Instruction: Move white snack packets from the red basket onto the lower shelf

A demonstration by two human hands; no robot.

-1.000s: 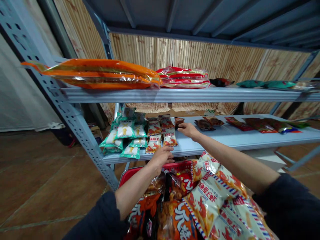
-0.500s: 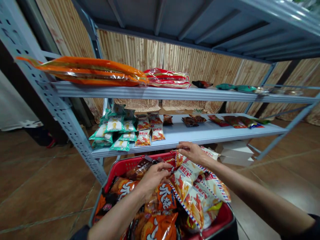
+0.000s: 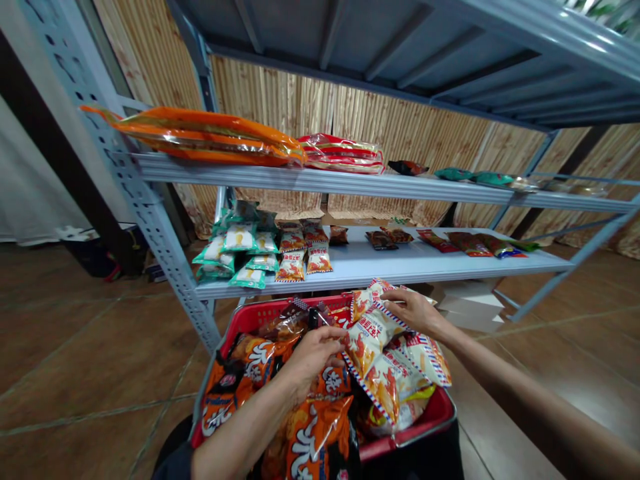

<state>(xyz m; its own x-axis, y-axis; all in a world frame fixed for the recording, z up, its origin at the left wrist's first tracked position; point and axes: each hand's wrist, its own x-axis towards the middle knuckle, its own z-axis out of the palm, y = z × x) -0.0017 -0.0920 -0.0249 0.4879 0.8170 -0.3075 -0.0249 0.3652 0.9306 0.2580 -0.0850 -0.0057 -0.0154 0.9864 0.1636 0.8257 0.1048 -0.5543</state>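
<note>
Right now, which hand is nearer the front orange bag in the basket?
Left. The left hand is just beyond the front orange bag; the right hand is farther off, at the white bags.

In the basket [image 3: 260, 313], bags [image 3: 257, 358] lie toward nine o'clock, other bags [image 3: 393, 373] toward three. From the basket, the lower shelf [image 3: 365, 267] is at twelve, bearing stacked packets [image 3: 237, 247] at eleven, paired packets [image 3: 291, 263] beside them near twelve, loose packets [image 3: 470, 244] at one. Above, the upper shelf [image 3: 320, 180] holds large bags [image 3: 200, 137] from eleven to twelve. Boxes [image 3: 470, 307] sit below the lower shelf at two.
</note>
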